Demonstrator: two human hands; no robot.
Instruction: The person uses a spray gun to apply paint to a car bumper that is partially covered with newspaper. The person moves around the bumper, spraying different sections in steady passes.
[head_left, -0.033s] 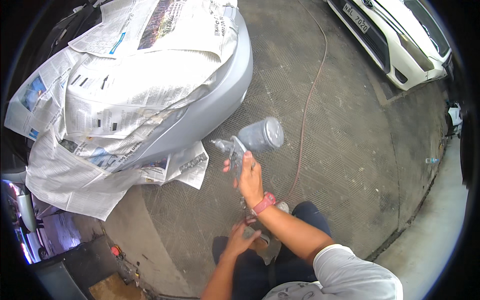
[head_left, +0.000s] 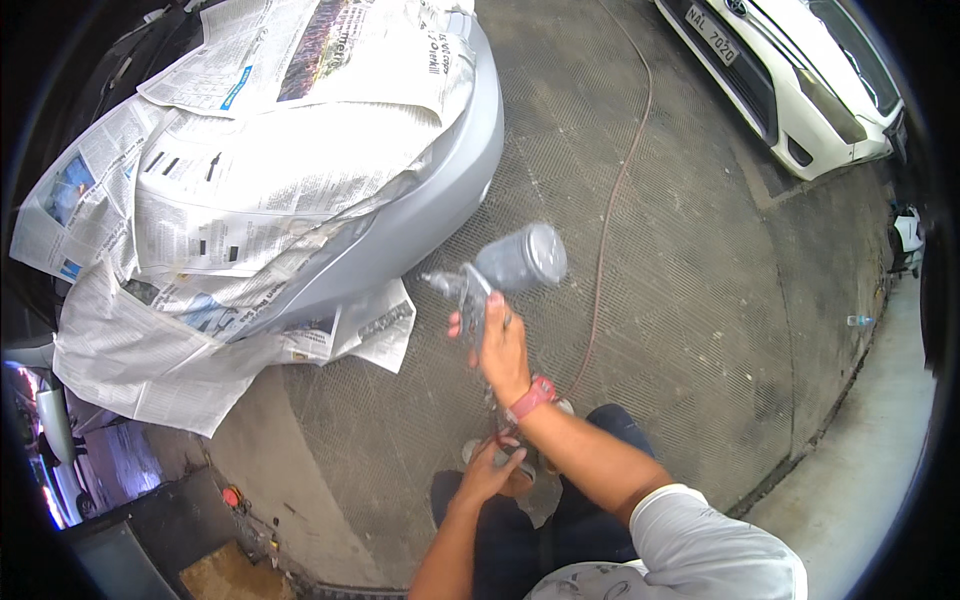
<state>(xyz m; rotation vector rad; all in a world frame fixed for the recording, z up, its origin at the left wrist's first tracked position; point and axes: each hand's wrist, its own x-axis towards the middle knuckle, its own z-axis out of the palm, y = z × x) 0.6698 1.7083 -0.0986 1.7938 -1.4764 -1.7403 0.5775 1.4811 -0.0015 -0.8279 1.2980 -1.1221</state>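
My right hand (head_left: pixel 503 350) is closed round the handle of a metal spray gun (head_left: pixel 468 290) with a grey cup (head_left: pixel 522 258) on it. The nozzle points left, toward the grey car bumper (head_left: pixel 430 220), with a gap between them. Newspaper sheets (head_left: pixel 230 200) cover the car body above and around the bumper. Below the gun, my left hand (head_left: pixel 488 470) is closed on a thin reddish hose (head_left: pixel 505 437) under the handle; its fingers partly hide the hose. A red watch band (head_left: pixel 530 398) is on my right wrist.
A long reddish hose (head_left: pixel 606 240) trails over the ribbed grey floor (head_left: pixel 700 330). The front of a white car (head_left: pixel 830 150) stands at the far right. A small bottle (head_left: pixel 860 321) lies near the right wall. At lower left are a red round object (head_left: pixel 232 498) and a brown board (head_left: pixel 230 575).
My left hand has shifted slightly up and right. The spray gun has moved only a little, its cup tilting slightly upward.
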